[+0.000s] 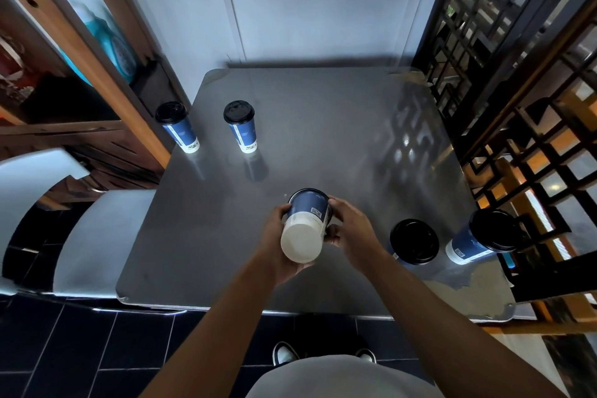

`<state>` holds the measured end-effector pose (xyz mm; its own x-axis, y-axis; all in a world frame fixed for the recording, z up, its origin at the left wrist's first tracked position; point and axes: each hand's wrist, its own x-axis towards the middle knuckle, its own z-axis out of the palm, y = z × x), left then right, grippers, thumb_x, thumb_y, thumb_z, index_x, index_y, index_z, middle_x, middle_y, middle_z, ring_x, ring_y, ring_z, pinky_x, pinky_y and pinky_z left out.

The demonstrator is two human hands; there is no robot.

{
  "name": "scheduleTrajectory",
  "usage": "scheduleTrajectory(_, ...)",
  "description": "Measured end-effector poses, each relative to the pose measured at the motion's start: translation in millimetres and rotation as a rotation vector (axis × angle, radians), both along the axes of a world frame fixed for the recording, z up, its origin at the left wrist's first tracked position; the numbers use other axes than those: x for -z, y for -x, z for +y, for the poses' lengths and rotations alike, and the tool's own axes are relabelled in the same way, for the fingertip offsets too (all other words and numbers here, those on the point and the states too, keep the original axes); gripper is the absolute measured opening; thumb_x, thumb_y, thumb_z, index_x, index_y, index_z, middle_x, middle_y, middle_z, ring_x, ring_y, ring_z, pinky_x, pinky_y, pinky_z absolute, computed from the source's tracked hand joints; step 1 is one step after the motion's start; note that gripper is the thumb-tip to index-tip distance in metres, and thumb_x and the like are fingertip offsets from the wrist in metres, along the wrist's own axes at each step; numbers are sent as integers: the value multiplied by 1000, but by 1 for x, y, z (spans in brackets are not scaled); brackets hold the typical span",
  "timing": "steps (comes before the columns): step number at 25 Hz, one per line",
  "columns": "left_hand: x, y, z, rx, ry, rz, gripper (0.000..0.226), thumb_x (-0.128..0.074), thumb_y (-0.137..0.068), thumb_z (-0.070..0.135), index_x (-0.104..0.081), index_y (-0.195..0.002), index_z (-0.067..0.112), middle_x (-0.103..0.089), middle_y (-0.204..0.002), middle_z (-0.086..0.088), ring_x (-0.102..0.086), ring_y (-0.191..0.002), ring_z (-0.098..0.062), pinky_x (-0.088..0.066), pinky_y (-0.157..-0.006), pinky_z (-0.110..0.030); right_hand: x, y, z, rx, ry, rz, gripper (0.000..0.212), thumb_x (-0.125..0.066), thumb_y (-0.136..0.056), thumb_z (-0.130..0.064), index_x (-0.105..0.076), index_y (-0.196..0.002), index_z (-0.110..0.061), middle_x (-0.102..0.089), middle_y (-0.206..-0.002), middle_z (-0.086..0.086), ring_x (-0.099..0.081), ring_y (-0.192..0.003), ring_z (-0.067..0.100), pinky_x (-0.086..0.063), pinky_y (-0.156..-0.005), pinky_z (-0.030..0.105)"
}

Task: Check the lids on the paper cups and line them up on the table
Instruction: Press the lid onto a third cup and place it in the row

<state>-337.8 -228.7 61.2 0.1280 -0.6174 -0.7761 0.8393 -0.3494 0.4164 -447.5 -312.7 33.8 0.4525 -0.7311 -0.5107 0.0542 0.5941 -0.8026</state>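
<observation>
Grey table (323,139) carries four lidded cups (240,129).

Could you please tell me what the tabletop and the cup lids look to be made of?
The tabletop looks like brushed metal, probably stainless steel: grey, with soft reflections of the cups and the lattice. The lids look like black moulded plastic, slightly glossy, with a raised rim.

Both hands, left (280,244) and right (350,231), grip a blue paper cup (307,224) tipped so its white base faces the camera, held above the grey desk (323,139). Two lidded cups (178,127) (240,126) stand upright side by side at the far left. Two more lidded cups (414,242) (483,236) stand at the near right edge.
</observation>
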Motion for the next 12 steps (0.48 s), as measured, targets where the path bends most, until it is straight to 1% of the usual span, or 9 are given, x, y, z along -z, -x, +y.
scheduleTrajectory(2,3,2,2,18,-38,-13,49,-48,-89,50,-61,-114,9,-61,-80,-9,-63,-48,-24,-53,-44,-25,0,1,2,8,-17,14,19,-51,-100,-19,-63,-109,-7,-61,-81,9,-57,-46,12,-47,-43,23)
scheduleTrajectory(3,5,5,2,26,-59,-38,50,-45,-92,47,-62,-116,7,-62,-79,-11,-64,-49,-25,-54,-44,-26,1,1,2,9,-15,32,19,-51,-100,-19,-63,-109,-7,-60,-79,9,-55,-45,12,-44,-43,22)
scheduleTrajectory(5,5,7,1,28,-64,-107,48,-39,-97,37,-61,-118,0,-67,-73,-14,-65,-49,-27,-56,-46,-29,3,1,0,12,4,53,25,-52,-100,-18,-63,-116,-4,-57,-83,12,-49,-49,14,-37,-43,21)
scheduleTrajectory(7,4,8,-2,68,-32,-186,41,-35,-100,29,-58,-110,-3,-66,-68,-17,-65,-48,-27,-57,-46,-30,5,3,-3,14,4,57,28,-53,-99,-17,-63,-121,-3,-55,-84,13,-44,-50,15,-32,-43,22)
scheduleTrajectory(8,3,8,-3,74,-31,-204,40,-34,-100,30,-58,-107,-2,-65,-69,-17,-64,-47,-26,-56,-47,-29,5,3,-4,12,2,58,28,-54,-99,-17,-64,-121,-3,-55,-83,14,-44,-48,13,-32,-43,21)
scheduleTrajectory(10,-3,12,-4,69,6,-208,48,-36,-101,39,-61,-104,-1,-67,-71,-15,-65,-47,-24,-56,-45,-27,2,3,-3,-5,0,40,25,-53,-99,-17,-66,-118,-5,-60,-82,11,-51,-46,11,-38,-45,20)
scheduleTrajectory(11,-2,12,-4,58,27,-212,54,-42,-99,47,-64,-105,-1,-69,-74,-15,-67,-50,-24,-56,-47,-28,2,1,-2,-14,3,29,24,-53,-99,-18,-68,-116,-8,-66,-85,9,-58,-53,12,-45,-51,22)
scheduleTrajectory(12,-1,13,-3,71,50,-230,60,-53,-92,55,-65,-111,-1,-71,-81,-16,-69,-56,-25,-57,-50,-31,4,0,-2,-16,9,21,24,-54,-99,-19,-71,-114,-10,-71,-91,10,-64,-64,16,-52,-61,29)
